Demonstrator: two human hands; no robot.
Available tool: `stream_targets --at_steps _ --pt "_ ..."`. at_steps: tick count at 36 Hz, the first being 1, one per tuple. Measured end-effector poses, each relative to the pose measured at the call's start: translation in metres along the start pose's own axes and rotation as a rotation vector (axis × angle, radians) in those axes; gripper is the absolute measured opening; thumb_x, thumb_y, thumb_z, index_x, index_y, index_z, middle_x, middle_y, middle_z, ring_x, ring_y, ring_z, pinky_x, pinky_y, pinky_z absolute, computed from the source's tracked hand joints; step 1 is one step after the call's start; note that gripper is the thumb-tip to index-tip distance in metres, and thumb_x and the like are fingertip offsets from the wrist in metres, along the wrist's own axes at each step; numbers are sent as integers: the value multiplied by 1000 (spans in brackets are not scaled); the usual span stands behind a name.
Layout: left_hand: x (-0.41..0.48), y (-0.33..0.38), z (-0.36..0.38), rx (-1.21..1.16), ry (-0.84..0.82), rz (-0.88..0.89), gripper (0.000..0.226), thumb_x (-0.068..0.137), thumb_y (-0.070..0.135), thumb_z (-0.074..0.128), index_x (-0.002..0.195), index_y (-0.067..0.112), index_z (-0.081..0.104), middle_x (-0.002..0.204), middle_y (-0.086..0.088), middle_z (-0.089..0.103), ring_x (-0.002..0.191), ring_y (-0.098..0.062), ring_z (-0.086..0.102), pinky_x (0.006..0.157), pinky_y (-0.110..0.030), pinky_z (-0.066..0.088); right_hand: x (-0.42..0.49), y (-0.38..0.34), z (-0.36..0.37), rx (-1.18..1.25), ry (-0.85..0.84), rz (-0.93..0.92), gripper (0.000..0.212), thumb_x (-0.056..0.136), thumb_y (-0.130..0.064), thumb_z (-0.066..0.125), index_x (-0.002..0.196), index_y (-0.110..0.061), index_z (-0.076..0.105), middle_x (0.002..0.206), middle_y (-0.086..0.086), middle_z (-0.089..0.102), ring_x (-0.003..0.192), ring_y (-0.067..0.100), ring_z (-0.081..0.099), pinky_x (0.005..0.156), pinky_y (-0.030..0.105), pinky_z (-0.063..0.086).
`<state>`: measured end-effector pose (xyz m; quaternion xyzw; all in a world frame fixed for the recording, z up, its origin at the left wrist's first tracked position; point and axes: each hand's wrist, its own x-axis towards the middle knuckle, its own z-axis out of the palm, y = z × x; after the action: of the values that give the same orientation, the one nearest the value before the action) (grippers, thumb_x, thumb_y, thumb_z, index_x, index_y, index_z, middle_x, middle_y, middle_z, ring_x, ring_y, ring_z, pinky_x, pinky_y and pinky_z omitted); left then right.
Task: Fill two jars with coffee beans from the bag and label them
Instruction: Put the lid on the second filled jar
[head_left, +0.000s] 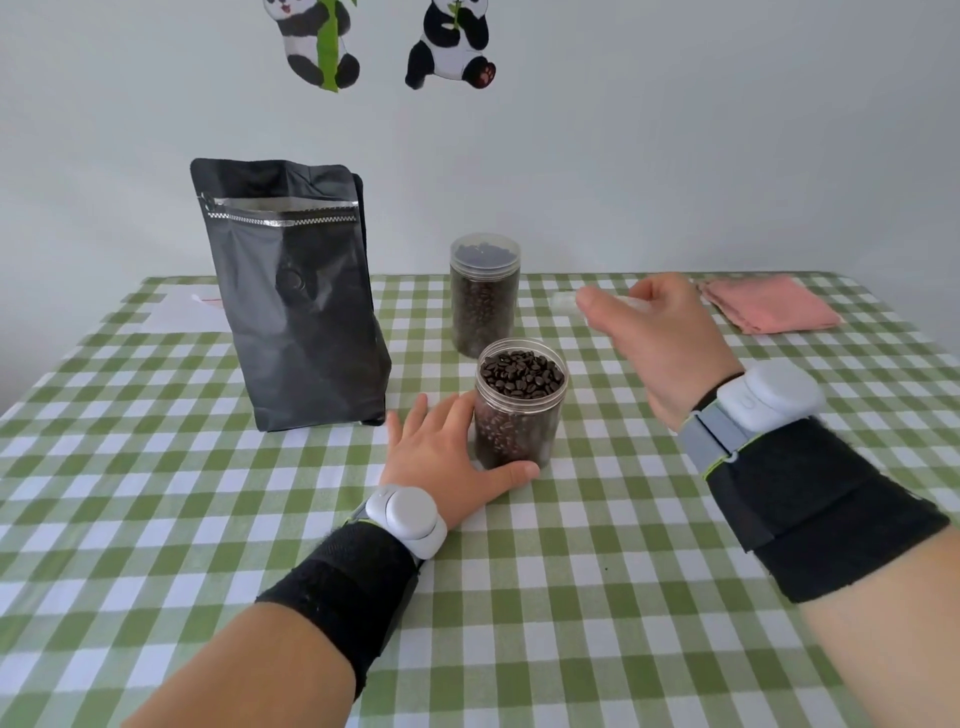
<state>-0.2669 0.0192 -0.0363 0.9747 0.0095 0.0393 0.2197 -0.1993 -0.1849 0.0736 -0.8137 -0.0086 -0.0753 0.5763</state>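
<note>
1. White sheet: one, flat at the far left and half hidden behind the bag. It may be your labels, but I cannot tell. Neither jar shows a label yet, so that step looks undone.
2. Black bag: one, standing upright with its mouth open, left of both jars. Your left forearm lies near its base. A careless swing of that arm could topple it and pour beans out through the open top.
3. Your left hand lies flat on the checked tablecloth with its fingers straight. It touches the near jar at the side and the thumb runs along the front of its base. It steadies the jar and does not grip it, so a hard push from above could slide or tip the jar.
4. Jars: two. The near jar is open, with beans up to the rim. The far jar stands just behind it, lidded and full. Beans that high can catch under a lid and stop it seating, or scatter over the cloth.
5. Your right hand is raised to the right of the jars, its fingers curled round something clear and blurred, most likely the clear lid: one. Bring it in level. A tilted lid would not seat, and a low sweep could clip the far jar.
6. Pink cloth: one, folded at the far right, well apart from the jars and no hazard.
</note>
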Motion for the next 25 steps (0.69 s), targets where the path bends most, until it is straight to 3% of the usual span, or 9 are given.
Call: stream_targets --at_steps 3,6,11,17,20,25 --pt "1 1 0 0 -1 3 101 58 99 39 137 38 32 151 12 39 149 -28 16 120 -57 4 -7 0 7 27 -109 -3 65 52 -71 79 84 -23 49 87 -3 68 91 20 68 92 50 53" --pt "0 0 0 -1 13 13 97 59 99 40 134 38 33 147 13 42 148 -28 19 119 -57 6 -17 -2 13 -29 -204 -58 61 55 -65 79 86 -23 49 108 -9 70 105 16 65 95 48 51" --pt "1 0 1 3 9 14 98 60 99 38 136 38 31 147 14 42 148 -28 18 119 -57 6 -32 -5 19 -97 -331 -138 54 57 -60 75 87 -29 43 122 -17 59 116 7 56 98 42 48" --pt "1 1 0 10 -1 11 99 61 97 40 139 38 30 150 14 39 149 -28 16 120 -56 4 -40 -6 24 -174 -364 -226 52 60 -56 75 88 -30 40 130 -17 53 120 3 50 96 26 40" --pt "1 1 0 5 -10 9 97 61 97 40 138 39 29 151 14 38 150 -28 15 120 -56 3 -41 -2 27 -195 -365 -252 55 58 -61 74 90 -30 41 134 -18 51 121 2 47 99 25 37" --pt "0 1 -1 7 -13 5 100 62 96 42 140 36 29 151 12 38 150 -28 14 120 -56 2 -42 5 29 -211 -375 -282 47 68 -48 79 92 -29 42 138 -17 47 126 5 44 99 23 33"
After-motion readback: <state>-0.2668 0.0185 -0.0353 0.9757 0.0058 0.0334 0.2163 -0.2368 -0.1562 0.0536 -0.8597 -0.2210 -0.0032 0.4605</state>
